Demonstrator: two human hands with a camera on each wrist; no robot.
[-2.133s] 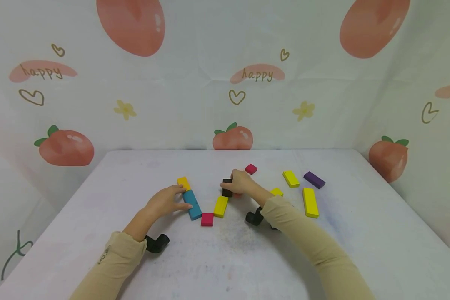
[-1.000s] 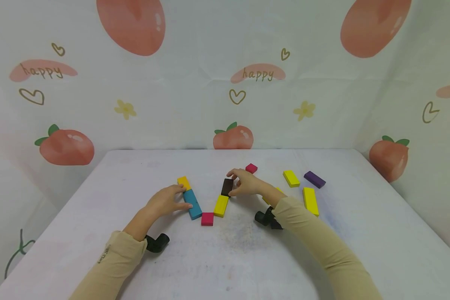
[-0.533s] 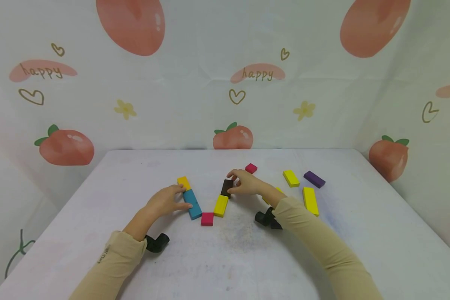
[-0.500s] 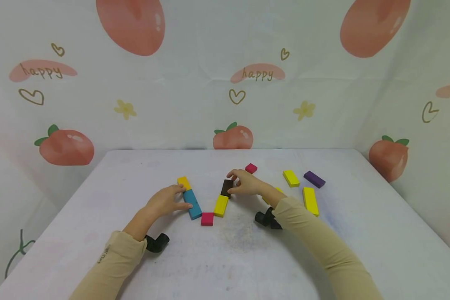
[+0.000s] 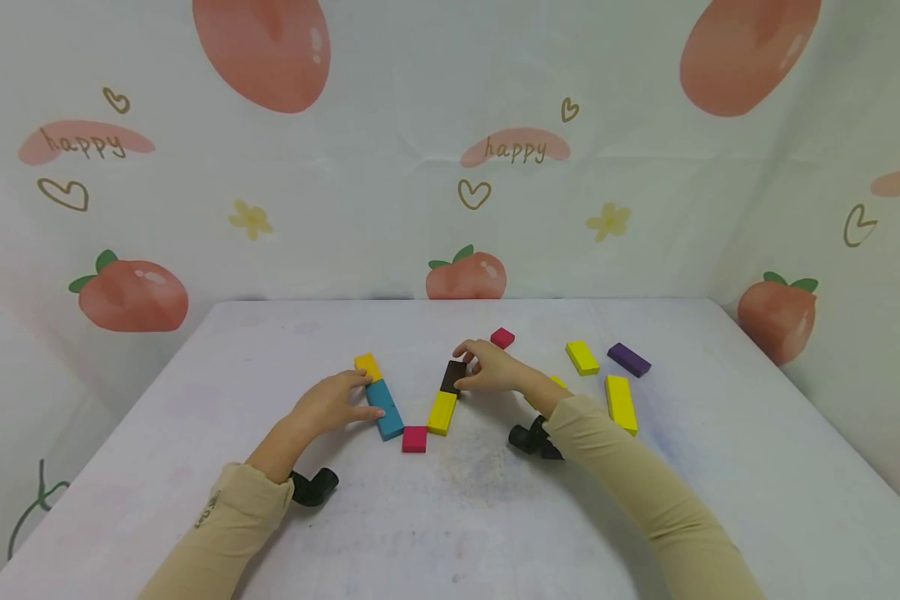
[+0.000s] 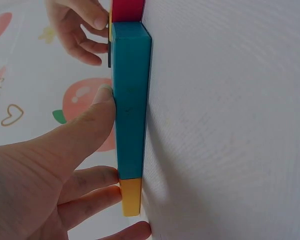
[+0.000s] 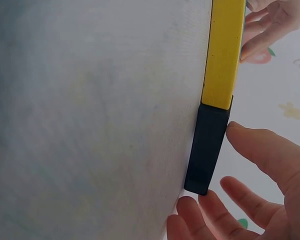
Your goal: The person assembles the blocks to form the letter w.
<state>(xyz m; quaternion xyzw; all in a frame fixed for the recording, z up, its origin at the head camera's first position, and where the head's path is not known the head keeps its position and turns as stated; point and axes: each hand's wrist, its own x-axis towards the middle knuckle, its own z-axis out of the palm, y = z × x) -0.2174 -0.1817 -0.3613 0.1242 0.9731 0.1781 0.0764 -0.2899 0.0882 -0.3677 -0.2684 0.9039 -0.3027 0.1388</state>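
On the white table, an orange block (image 5: 369, 366) and a blue block (image 5: 385, 408) lie end to end in a slanted line. A red block (image 5: 414, 439) sits by the blue one's near end, and a yellow block (image 5: 442, 413) and a black block (image 5: 453, 378) slant away from it, forming a V. My left hand (image 5: 332, 402) rests its thumb on the blue block (image 6: 130, 105), with fingertips touching the orange block (image 6: 131, 196). My right hand (image 5: 491, 367) lays its thumb on the black block (image 7: 206, 150), with loosely bent fingertips at its far end.
Farther right lie a small red block (image 5: 502, 337), a yellow block (image 5: 582, 357), a purple block (image 5: 629, 359) and a longer yellow block (image 5: 621, 404). Another yellow block (image 5: 557, 382) is partly hidden by my right arm. Black wrist devices (image 5: 317, 487) hang below both wrists.
Earlier my right hand pinched the black block above the yellow one; it now lies end to end with it, nudged slightly nearer, my fingers loosened. My left hand stays in place.
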